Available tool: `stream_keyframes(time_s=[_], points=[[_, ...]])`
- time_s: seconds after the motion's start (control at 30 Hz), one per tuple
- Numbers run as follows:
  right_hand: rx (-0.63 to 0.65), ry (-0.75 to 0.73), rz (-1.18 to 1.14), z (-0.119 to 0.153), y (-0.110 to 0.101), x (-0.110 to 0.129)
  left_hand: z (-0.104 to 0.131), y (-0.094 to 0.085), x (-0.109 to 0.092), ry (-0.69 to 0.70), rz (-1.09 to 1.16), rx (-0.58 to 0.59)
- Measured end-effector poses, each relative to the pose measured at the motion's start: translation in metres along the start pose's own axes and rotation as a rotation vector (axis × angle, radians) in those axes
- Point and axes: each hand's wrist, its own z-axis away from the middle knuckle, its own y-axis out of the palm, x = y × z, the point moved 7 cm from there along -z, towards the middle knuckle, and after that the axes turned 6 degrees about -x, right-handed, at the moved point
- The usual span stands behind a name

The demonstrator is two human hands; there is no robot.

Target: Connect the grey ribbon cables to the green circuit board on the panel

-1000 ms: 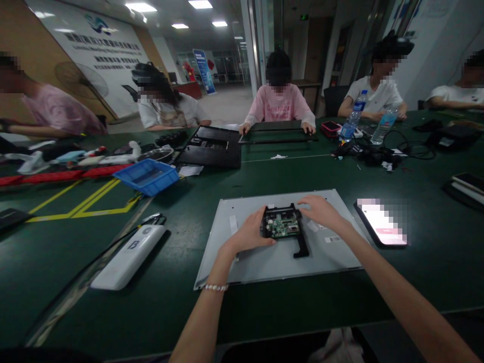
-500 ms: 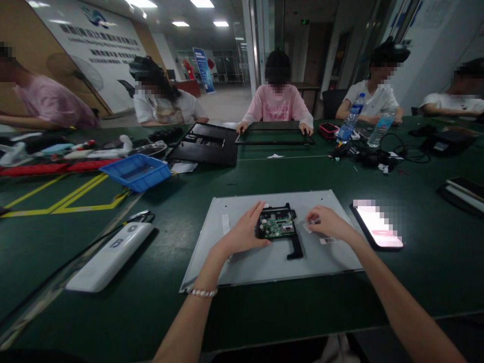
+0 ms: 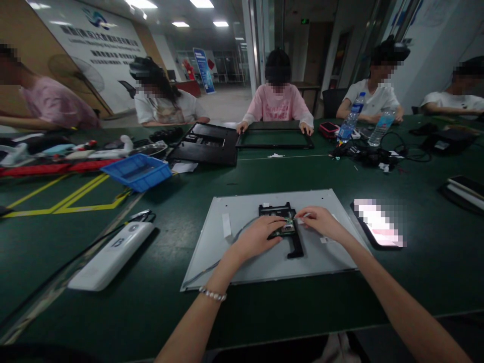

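Observation:
A grey-white panel lies flat on the green table, with a black bracket on its middle. Inside the bracket sits a green circuit board, partly covered by my left hand, whose fingers are spread over it. My right hand is at the bracket's right edge, thumb and fingertips pinched; what they hold, if anything, is too small to make out. A thin grey cable runs from under my left hand to the panel's lower left corner. A white strip sticks to the panel.
A white power bank lies at the left, a lit phone right of the panel. Behind stand a blue tray and bottles. Across the table, a person's hands touch a black frame; other people sit nearby.
My left hand has moved right, over the circuit board, uncovering the grey cable. My right hand has shifted left to the bracket's edge. The person opposite has tilted the black frame.

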Motion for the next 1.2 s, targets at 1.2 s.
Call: stream_keyframes(time_s=[1.2], points=[[0.112,0.194,-0.172,0.001,0.005,-0.016,-0.003,0.011,-0.024,0.023,-0.353,-0.043]])
